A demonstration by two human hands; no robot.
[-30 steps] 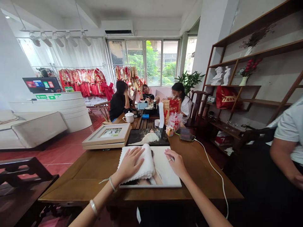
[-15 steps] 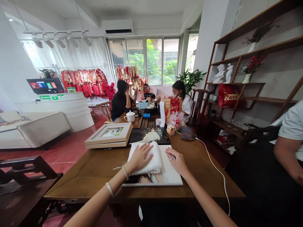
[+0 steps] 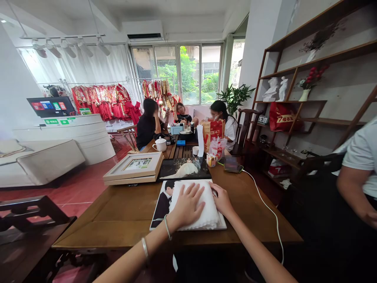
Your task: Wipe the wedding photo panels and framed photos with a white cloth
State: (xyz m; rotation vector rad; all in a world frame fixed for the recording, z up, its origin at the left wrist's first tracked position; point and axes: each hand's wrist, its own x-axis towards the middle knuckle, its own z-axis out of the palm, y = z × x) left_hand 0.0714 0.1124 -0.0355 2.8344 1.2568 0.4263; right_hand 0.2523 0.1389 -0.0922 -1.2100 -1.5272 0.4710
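My left hand (image 3: 188,205) lies flat with spread fingers on a white cloth (image 3: 203,214) that covers the right part of a large wedding photo print (image 3: 161,204) on the wooden table (image 3: 123,212). My right hand (image 3: 222,200) rests on the print's right edge beside the cloth, fingers partly curled and touching it. A figure in a dark suit shows on the print's uncovered left side.
Stacked picture frames (image 3: 132,167) and a dark photo print (image 3: 184,169) lie beyond. A phone (image 3: 232,165) with a white cable (image 3: 273,220) sits to the right. Three people sit at the far end among cups and bags. A person's arm (image 3: 353,188) is at right; shelves stand behind.
My left hand has slid the white cloth to the right across the print, uncovering its left side. My right hand has stayed at the right edge.
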